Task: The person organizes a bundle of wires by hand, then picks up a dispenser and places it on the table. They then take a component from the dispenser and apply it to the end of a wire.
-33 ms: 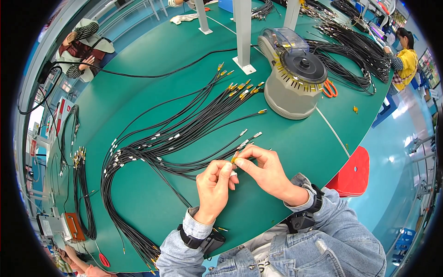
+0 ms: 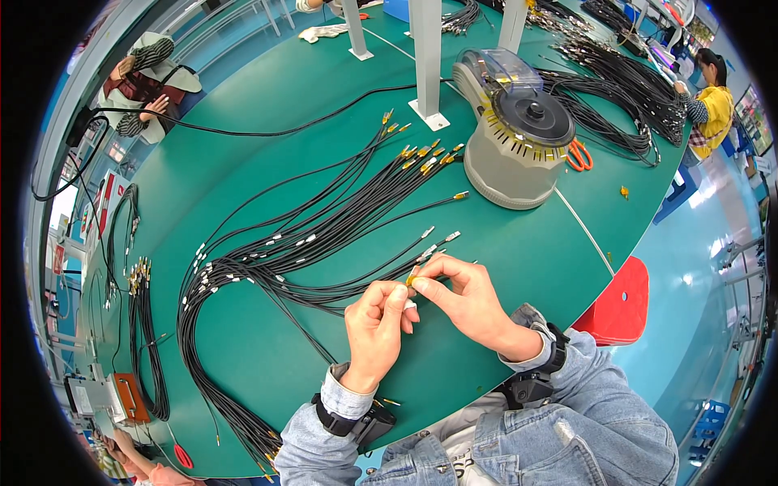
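My left hand (image 2: 374, 332) and my right hand (image 2: 472, 306) meet fingertip to fingertip over the near part of the green table. Both are closed in a pinch on a small piece of yellow tape (image 2: 412, 279) at what looks like a cable end; the fingers hide most of it. Something white shows just below my left fingertips. Beyond and left of my hands lies a bundle of black cables (image 2: 190, 340), with white tags along it. Many of its far ends are wrapped in yellow tape, while a few nearer ends (image 2: 451, 237) show white or silvery connectors.
Beyond my hands stands a round tape dispenser (image 2: 519, 162), yellow strips round its rim, beside orange-handled scissors (image 2: 579, 154). Grey posts (image 2: 427, 65) rise from the table (image 2: 267, 162). More cables lie left (image 2: 146, 348) and far right (image 2: 632, 81). A red stool (image 2: 620, 304) stands at the right edge. Other people are around.
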A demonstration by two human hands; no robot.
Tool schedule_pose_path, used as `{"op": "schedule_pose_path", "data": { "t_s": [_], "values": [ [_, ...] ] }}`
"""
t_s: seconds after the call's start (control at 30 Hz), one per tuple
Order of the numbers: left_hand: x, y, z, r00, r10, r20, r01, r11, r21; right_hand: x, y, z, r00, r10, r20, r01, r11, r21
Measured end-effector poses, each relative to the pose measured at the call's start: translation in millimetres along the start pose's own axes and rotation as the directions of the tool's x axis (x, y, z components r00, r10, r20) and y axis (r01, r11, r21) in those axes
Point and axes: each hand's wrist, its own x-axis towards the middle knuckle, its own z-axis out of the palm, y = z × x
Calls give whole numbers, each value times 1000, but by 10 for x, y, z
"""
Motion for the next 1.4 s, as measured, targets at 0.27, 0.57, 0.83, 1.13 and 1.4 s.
{"op": "schedule_pose_path", "data": {
  "t_s": [0.27, 0.57, 0.83, 1.13, 1.4],
  "values": [
    [8, -4, -25, 999, -17, 44, 19, 999, -44, -5, 3, 20, 999, 38, 12, -39, 996, 83],
    [19, 52, -45, 994, -84, 64, 90, 991, -100, -2, 47, 39, 1000, 26, 7, -27, 990, 138],
    [32, 67, -70, 988, -114, 102, 126, 985, -121, -7, 28, 73, 999, 45, 2, -44, 979, 201],
    [31, 37, -45, 996, -72, 43, 75, 994, -73, -5, 27, 95, 997, 53, -50, -46, 991, 125],
    [31, 9, 22, 998, -36, -47, 35, 999, -14, -40, -50, 55, 990, 136, -35, -135, 990, 42]
  ]
}}
